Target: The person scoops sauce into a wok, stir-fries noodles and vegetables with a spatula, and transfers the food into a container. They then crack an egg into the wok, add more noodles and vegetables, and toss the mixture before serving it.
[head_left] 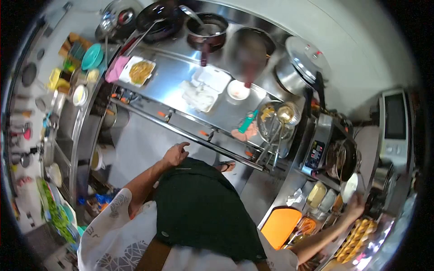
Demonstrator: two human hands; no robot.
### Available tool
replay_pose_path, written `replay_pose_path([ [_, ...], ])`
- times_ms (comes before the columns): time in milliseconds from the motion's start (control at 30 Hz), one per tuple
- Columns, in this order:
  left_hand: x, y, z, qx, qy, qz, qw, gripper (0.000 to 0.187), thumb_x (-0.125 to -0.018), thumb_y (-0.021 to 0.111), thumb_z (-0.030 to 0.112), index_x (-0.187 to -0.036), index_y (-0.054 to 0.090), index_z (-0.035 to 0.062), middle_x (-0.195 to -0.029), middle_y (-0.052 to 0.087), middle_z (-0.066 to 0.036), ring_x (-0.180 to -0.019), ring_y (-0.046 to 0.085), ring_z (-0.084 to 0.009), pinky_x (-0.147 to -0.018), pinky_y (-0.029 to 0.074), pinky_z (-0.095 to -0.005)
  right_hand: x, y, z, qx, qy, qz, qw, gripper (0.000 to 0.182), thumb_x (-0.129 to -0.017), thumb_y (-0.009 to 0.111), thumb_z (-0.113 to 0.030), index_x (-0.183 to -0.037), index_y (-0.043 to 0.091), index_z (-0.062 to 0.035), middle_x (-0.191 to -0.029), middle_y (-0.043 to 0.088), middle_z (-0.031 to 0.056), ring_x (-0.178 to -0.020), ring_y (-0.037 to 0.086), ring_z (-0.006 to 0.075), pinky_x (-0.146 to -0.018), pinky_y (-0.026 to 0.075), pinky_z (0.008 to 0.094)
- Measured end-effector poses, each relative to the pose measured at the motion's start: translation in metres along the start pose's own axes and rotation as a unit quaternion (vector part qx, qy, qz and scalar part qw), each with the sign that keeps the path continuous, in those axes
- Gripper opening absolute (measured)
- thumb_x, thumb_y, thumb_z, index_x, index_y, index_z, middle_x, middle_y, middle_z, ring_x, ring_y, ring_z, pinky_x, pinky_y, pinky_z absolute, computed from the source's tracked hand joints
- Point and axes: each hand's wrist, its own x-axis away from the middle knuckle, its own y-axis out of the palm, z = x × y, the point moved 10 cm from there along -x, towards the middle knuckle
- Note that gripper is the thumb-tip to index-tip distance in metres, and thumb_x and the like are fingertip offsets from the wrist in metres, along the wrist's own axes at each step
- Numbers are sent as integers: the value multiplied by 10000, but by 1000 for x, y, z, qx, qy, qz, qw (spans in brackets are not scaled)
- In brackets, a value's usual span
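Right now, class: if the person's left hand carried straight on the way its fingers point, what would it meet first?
The left hand is empty and open, with fingers pointing up and right toward the stove front. It would probably meet the steel rail along the counter edge first, though the fisheye view leaves depth uncertain.

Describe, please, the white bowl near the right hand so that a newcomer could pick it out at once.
Start at the white microwave on the right-hand counter. Below and left of it, beside the dark pan, the right hand reaches up to a white bowl. It is the only plain white round dish there; the neighbouring containers are rectangular.
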Motion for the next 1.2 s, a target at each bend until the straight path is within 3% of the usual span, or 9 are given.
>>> replay_pose_path([
  [33,3,-4,-16,12,-24,-9,1000,488,-911,614,199,-1349,504,14,-857,685,-133,-820,673,-293,-767,524,-420,21,50,-61,238,-3,12,971,204,-875,656,-111,-1031,688,18,-924,720,72,-787,640,174,-725,522,323],
  [100,14,-21,-50,27,-19,17,999,449,-909,611,213,-1296,548,-6,-871,683,-133,-836,669,-283,-773,524,-414,43,160,-89,104,-52,-100,988,225,-859,715,-126,-1036,686,9,-894,693,68,-787,617,159,-754,519,317],
  [133,22,-34,-69,43,-29,38,998,452,-910,609,218,-1297,547,-8,-867,681,-133,-832,667,-286,-775,525,-413,78,220,-147,83,49,-158,983,234,-861,726,-145,-1030,685,12,-913,695,90,-819,629,174,-778,518,319],
  [167,32,-47,-88,60,-41,60,996,456,-911,607,223,-1299,545,-9,-862,678,-133,-827,665,-290,-776,525,-412,90,269,-178,143,-125,-161,968,217,-865,721,-143,-1011,686,15,-935,701,114,-827,636,188,-788,520,333],
  [467,156,-134,-286,220,-248,314,890,428,-894,589,196,-1299,572,59,-954,711,-197,-926,680,-375,-852,527,-451,303,594,-487,139,-432,-387,803,148,-839,700,-136,-926,697,-16,-886,663,152,-819,664,320,-749,501,366],
  [667,217,-146,-324,362,-258,385,809,400,-924,557,98,-1318,559,31,-883,701,-133,-743,640,-187,-710,527,-328,425,707,-633,159,-545,-452,689,112,-827,664,-199,-845,687,-91,-918,651,145,-875,633,380,-745,488,456],
  [800,249,-112,-377,434,-283,487,704,440,-880,580,139,-1310,591,46,-800,675,-133,-688,645,-230,-662,520,-378,527,761,-711,111,-623,-467,617,58,-805,671,-152,-822,681,-97,-914,658,133,-881,635,378,-722,493,457],
  [1000,306,-149,-433,387,-389,506,666,440,-885,630,191,-1301,589,53,-909,722,-178,-837,697,-304,-808,537,-409,733,860,-833,-76,-605,-587,532,121,-797,644,-232,-853,700,-140,-908,655,113,-885,641,364,-743,510,461],
  [1200,347,-237,-478,429,-421,534,595,430,-909,597,176,-1315,573,37,-906,728,-160,-817,699,-260,-786,539,-377,883,911,-973,-220,-573,-540,576,399,-842,725,-375,-1138,728,-108,-1085,682,153,-966,656,355,-805,524,464],
])
